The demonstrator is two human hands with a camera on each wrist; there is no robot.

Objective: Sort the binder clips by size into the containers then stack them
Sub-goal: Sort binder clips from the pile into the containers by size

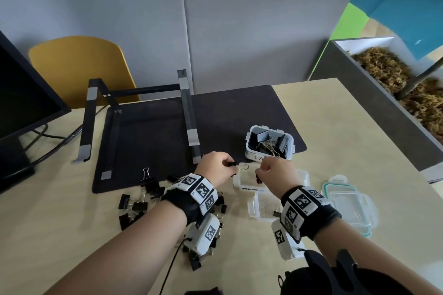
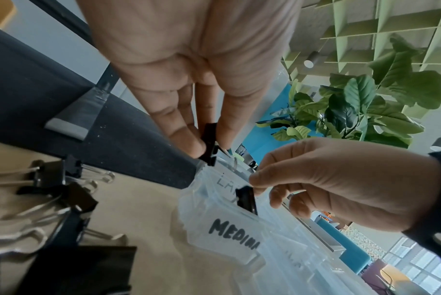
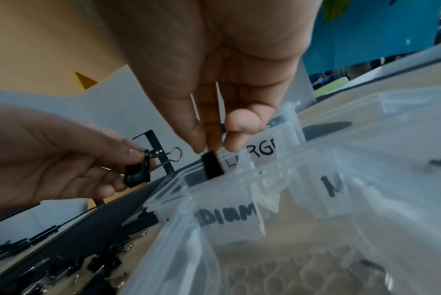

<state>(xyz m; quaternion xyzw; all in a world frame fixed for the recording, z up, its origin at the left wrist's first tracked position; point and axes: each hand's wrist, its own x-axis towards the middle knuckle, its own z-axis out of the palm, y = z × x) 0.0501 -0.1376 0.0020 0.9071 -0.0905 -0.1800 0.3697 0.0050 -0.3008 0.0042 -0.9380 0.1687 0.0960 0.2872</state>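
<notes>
Lying across the far part of the pale wooden table (image 1: 335, 127), a dark rectangular mat (image 1: 155, 132) carries the clear plastic container marked LARGE (image 1: 254, 154) at its right near corner. Beside it stands the clear container marked MEDIUM (image 2: 229, 235). Above this one, the left hand (image 1: 213, 167) pinches a small black binder clip (image 2: 209, 143), and the right hand (image 1: 275, 172) pinches another black clip (image 3: 212, 166).

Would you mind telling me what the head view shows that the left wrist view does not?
Only the head view shows the clips inside the large container, the lid on the table, the monitor and the yellow chair. Only the left wrist view shows the readable medium label. Both show the left hand and right hand each pinching a clip.
</notes>
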